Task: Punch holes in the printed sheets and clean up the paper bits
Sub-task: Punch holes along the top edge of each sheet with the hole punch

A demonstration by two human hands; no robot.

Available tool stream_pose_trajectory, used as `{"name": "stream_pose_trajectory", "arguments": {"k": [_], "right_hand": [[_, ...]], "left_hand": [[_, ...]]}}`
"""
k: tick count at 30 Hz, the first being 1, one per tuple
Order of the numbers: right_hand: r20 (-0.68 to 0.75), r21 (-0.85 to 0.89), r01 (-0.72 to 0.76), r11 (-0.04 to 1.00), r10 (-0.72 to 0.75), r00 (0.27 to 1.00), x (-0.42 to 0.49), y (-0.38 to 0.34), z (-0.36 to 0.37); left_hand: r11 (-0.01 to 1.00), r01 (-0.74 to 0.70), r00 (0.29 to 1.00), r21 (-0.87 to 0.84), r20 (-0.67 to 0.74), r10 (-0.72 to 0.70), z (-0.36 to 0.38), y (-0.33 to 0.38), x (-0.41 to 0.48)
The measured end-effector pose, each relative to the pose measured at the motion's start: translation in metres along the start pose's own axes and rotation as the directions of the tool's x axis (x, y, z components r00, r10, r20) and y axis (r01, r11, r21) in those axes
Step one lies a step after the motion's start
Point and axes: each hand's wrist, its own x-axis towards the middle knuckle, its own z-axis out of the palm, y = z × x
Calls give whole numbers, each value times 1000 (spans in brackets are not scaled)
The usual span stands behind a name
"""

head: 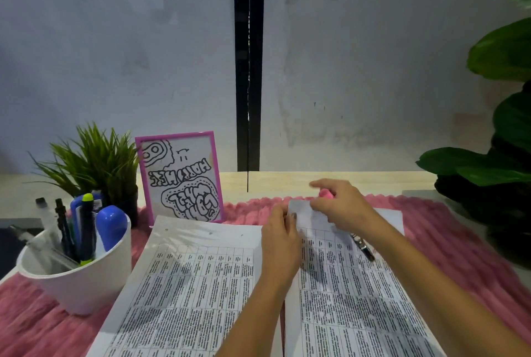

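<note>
Dim, cool light. Right hand (342, 207) motion-blurred; soft shadows on printed sheets (359, 299) beneath it; frame edges distorted.

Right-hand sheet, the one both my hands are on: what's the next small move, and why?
Probably seat the top edge of the right sheet squarely in what looks like the pink punch and press. The left hand pinches that edge, the right hand holds the punch there, and no holes show on it, while the left sheet already has holes along its top.
</note>
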Motion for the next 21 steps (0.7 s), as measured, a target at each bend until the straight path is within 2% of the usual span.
{"name": "stream_pose_trajectory", "arguments": {"k": [2,3,5,6,7,9,11,12,14,15,17,19,21], "right_hand": [[-97,247,6,969,18,995,9,-3,-9],[-162,442,33,896,43,986,15,-7,-15],[-290,737,159,656,95,952,29,-18,-26],[-339,794,222,566,110,934,35,-23,-28],[-370,815,259,519,122,921,40,-27,-28],[-382,821,267,505,137,914,45,-32,-21],[-359,776,220,591,128,924,46,-33,-18],[-331,699,162,696,115,936,44,-33,-21],[-234,407,-8,914,113,966,42,-28,-35],[-196,254,-93,963,146,970,37,-22,-46],[-210,44,-230,972,234,949,23,-4,-74],[-251,-50,-339,940,316,915,4,26,-103],[-81,-79,-410,909,404,911,-24,51,-119]], "left_hand": [[1000,14,1000,-15,4,-14,0,-1,0],[1000,13,1000,-20,4,-13,0,0,-1],[999,25,1000,-22,11,-25,0,-1,0],[999,32,999,-24,15,-31,0,-2,0],[999,33,999,-26,20,-33,0,-1,-1],[999,25,1000,-26,19,-24,1,0,-2],[1000,17,1000,-17,14,-17,1,-2,-2],[1000,20,1000,-12,14,-20,2,-3,-1],[999,27,1000,-17,9,-26,2,-6,1],[999,30,1000,-27,6,-30,1,-8,1],[998,42,999,-50,-2,-42,1,-9,2],[995,54,999,-83,-4,-54,0,-7,2],[992,57,998,-115,8,-56,-2,-3,1]]}}
